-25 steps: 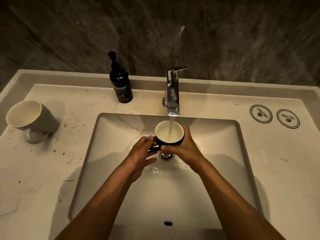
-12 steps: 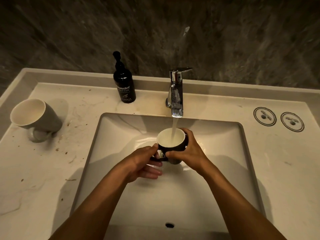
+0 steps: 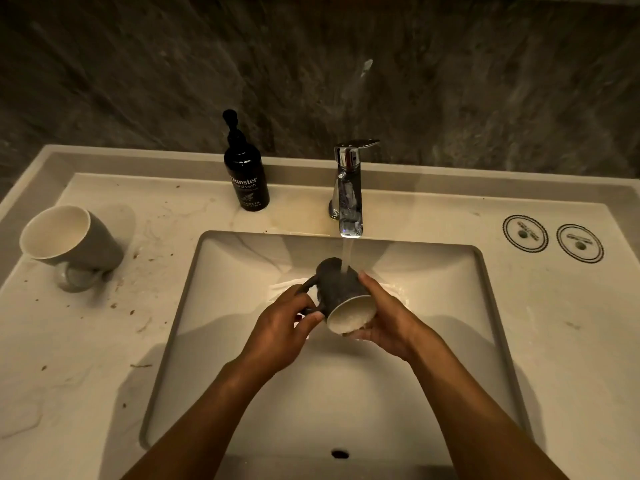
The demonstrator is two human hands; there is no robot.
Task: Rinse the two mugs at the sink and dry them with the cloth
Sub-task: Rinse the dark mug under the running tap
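- Pale marble-look counter (image 3: 571, 341) with a sunken white rectangular basin (image 3: 242, 341); chrome tap (image 3: 348, 188) at the back rim, running.
- Grey ceramic mug with a cream inside (image 3: 71, 237) sits on the counter far left, tipped on its side, mouth toward me, not yet rinsed by my guess. Well apart from both hands; my left is the nearer one.
- Black pump bottle of hand wash (image 3: 246, 174) stands upright left of the tap.
- Dark speckled mug with a pale interior (image 3: 341, 289) is held over the basin, long axis tilted: base up and away under the stream, mouth down toward me. Water strikes its outer wall.
- My right hand (image 3: 384, 320) cups the mug's body from the right and beneath, fingers wrapped round it.
- My left hand (image 3: 287, 327) is closed on the handle side, thumb by the rim.
- No cloth in view. Next I judge the mug swings left toward the counter, then the grey one comes in.
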